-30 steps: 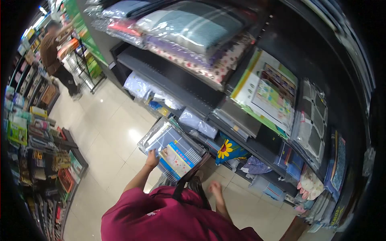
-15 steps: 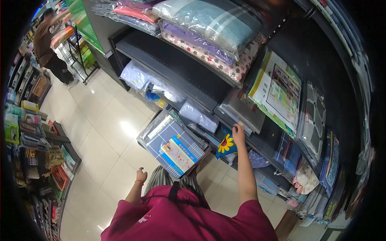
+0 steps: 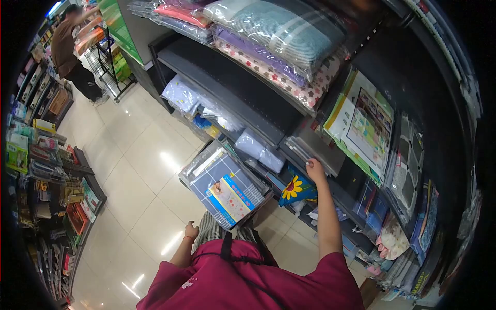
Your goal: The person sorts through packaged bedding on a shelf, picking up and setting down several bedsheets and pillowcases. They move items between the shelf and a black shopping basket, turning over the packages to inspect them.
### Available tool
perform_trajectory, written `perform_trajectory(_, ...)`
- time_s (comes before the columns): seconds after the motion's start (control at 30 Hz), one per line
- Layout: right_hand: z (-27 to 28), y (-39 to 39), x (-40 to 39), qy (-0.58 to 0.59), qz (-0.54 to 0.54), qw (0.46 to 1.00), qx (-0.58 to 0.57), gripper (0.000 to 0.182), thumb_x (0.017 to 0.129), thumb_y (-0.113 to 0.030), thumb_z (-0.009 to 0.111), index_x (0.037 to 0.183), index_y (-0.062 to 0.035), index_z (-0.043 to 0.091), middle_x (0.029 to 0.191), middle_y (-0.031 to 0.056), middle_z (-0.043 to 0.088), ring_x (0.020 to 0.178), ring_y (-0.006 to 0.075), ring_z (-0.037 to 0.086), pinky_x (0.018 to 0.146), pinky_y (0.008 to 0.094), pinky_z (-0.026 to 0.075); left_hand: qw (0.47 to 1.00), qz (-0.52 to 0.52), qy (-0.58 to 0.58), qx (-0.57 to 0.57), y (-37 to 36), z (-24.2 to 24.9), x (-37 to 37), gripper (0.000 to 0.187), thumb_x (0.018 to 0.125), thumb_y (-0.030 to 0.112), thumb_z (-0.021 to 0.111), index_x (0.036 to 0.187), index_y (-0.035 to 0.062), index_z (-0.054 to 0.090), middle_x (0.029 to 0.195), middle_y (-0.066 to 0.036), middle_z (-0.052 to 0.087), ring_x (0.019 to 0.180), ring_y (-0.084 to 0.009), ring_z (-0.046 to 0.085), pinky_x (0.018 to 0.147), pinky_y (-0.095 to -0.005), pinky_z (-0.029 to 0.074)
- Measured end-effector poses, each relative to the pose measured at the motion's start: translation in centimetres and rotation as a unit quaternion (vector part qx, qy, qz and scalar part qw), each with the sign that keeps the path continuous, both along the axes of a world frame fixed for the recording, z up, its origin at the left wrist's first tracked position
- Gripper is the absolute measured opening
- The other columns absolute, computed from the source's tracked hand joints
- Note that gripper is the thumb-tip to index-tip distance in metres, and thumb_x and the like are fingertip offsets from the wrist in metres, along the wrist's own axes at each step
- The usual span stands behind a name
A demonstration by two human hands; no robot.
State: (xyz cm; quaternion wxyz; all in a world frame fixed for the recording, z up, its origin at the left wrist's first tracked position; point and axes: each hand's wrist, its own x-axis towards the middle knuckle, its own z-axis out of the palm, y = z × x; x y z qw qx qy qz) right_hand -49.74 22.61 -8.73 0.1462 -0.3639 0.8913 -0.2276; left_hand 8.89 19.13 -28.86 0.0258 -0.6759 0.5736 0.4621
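Note:
My right hand [image 3: 315, 169] is at the front edge of a stack of flat grey packages [image 3: 323, 150] on the shelf, its fingers closed at the packages' corner. What exactly the fingers hold is too small to tell. My left hand [image 3: 191, 230] hangs low beside my striped trousers, holding nothing, its fingers partly apart. Between the hands, a stack of plastic-wrapped packs with a blue checked pack [image 3: 219, 178] on top stands in front of my legs. A dark blue item with a yellow sunflower [image 3: 292, 189] hangs just below my right hand.
Shelves [image 3: 232, 85] hold wrapped bedding [image 3: 279, 33], a green-edged pack [image 3: 361, 124] and a grey checked pack [image 3: 405, 165]. Another goods rack [image 3: 77, 206] stands at the left. A person [image 3: 70, 49] is beside a shopping cart [image 3: 106, 64] at the upper left.
My right hand has moved slightly right to the grey packages' edge, and its fingers have closed. My left hand has shifted a little right. The view has shifted slightly.

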Motion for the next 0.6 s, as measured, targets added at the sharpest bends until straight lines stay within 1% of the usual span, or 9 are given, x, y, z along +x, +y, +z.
perform_trajectory(0.07, 1.5, -1.0, 0.4, -0.018, -0.008, 1.000, -0.006, 0.024, 0.073, -0.017, 0.055, 0.093, -0.0040, 0.056, 0.079, 0.0121, 0.059, 0.076, 0.0270, 0.057, 0.069, 0.0339, 0.044, 1.000, 0.017, 0.013, 0.006, -0.4, 0.8, -0.6, 0.047, 0.068, 0.016, 0.051, 0.111, -0.0013, 0.044, 0.096, -0.027, 0.052, 0.090, -0.0366, 0.051, 0.080, -0.0386, 0.042)
perform_trajectory(0.13, 2.1, -1.8, 0.4, -0.003, -0.005, 0.999, -0.033, 0.022, 0.073, -0.017, 0.055, 0.091, -0.0047, 0.057, 0.076, 0.0121, 0.060, 0.075, 0.0269, 0.058, 0.068, 0.0341, 0.045, 1.000, 0.016, 0.004, -0.011, -0.9, 0.9, -0.9, 0.046, 0.068, 0.015, 0.050, 0.111, -0.0013, 0.044, 0.096, -0.028, 0.052, 0.090, -0.0368, 0.051, 0.081, -0.0389, 0.042)
perform_trajectory(0.27, 3.0, -3.1, 0.4, 0.010, 0.006, 0.999, 0.030, 0.023, 0.074, -0.020, 0.052, 0.091, -0.0046, 0.056, 0.079, 0.0130, 0.062, 0.075, 0.0307, 0.058, 0.068, 0.0378, 0.045, 1.000, 0.029, 0.000, 0.001, -1.8, 2.2, -1.1, 0.045, 0.069, 0.014, 0.050, 0.111, -0.0010, 0.043, 0.098, -0.028, 0.051, 0.093, -0.0374, 0.051, 0.082, -0.0390, 0.042)
perform_trajectory(0.33, 3.6, -3.2, 0.6, 0.017, 0.021, 0.999, 0.033, 0.022, 0.074, -0.019, 0.051, 0.090, -0.0046, 0.057, 0.079, 0.0123, 0.062, 0.074, 0.0315, 0.058, 0.067, 0.0383, 0.045, 1.000, 0.018, -0.002, -0.011, -1.7, 0.3, -0.1, 0.047, 0.069, 0.012, 0.051, 0.113, -0.0008, 0.042, 0.100, -0.027, 0.052, 0.081, -0.0311, 0.056, 0.073, -0.0355, 0.046)
perform_trajectory(0.37, 3.7, -3.0, 0.4, -0.066, -0.017, 0.998, -0.012, 0.023, 0.075, -0.020, 0.051, 0.091, -0.0047, 0.057, 0.080, 0.0117, 0.062, 0.075, 0.0311, 0.058, 0.068, 0.0384, 0.045, 1.000, 0.011, -0.002, -0.019, -1.6, -0.9, 0.7, 0.048, 0.069, 0.011, 0.051, 0.114, -0.0007, 0.041, 0.100, -0.026, 0.052, 0.075, -0.0279, 0.059, 0.068, -0.0337, 0.048)
perform_trajectory(0.43, 4.5, -2.1, -0.2, -0.224, -0.087, 0.965, -0.104, 0.024, 0.076, -0.022, 0.051, 0.091, -0.0049, 0.057, 0.083, 0.0106, 0.062, 0.077, 0.0304, 0.058, 0.070, 0.0385, 0.045, 1.000, 0.011, -0.002, -0.026, -0.7, -3.3, 3.1, 0.048, 0.068, 0.010, 0.051, 0.114, -0.0008, 0.041, 0.094, -0.024, 0.055, 0.072, -0.0263, 0.059, 0.066, -0.0340, 0.048)
perform_trajectory(0.47, 5.3, -1.8, -1.1, 0.001, -0.094, 0.989, -0.118, 0.026, 0.076, -0.023, 0.052, 0.094, -0.0056, 0.057, 0.088, 0.0105, 0.061, 0.083, 0.0287, 0.057, 0.075, 0.0376, 0.043, 0.999, 0.014, 0.000, -0.032, -0.9, -4.2, 2.9, 0.048, 0.068, 0.010, 0.050, 0.114, -0.0008, 0.041, 0.091, -0.023, 0.057, 0.070, -0.0255, 0.060, 0.066, -0.0341, 0.048)
perform_trajectory(0.57, -3.6, 2.6, -10.7, -0.060, -0.096, 0.912, -0.395, 0.045, 0.076, -0.031, 0.054, 0.113, -0.0069, 0.048, 0.117, 0.0132, 0.047, 0.111, 0.0269, 0.041, 0.094, 0.0376, 0.031, 0.998, 0.031, -0.041, 0.031, -1.0, 0.1, 2.1, 0.048, 0.068, 0.010, 0.050, 0.114, -0.0004, 0.041, 0.080, -0.020, 0.059, 0.069, -0.0234, 0.060, 0.063, -0.0338, 0.049)
perform_trajectory(0.6, -2.5, 3.1, -9.8, 0.018, -0.105, 0.945, -0.309, 0.051, 0.074, -0.032, 0.057, 0.116, -0.0061, 0.044, 0.118, 0.0155, 0.044, 0.112, 0.0290, 0.038, 0.094, 0.0380, 0.030, 0.998, 0.022, -0.051, 0.021, -0.8, -0.1, 2.4, 0.048, 0.068, 0.010, 0.050, 0.114, -0.0006, 0.040, 0.078, -0.020, 0.060, 0.068, -0.0229, 0.060, 0.063, -0.0334, 0.049)
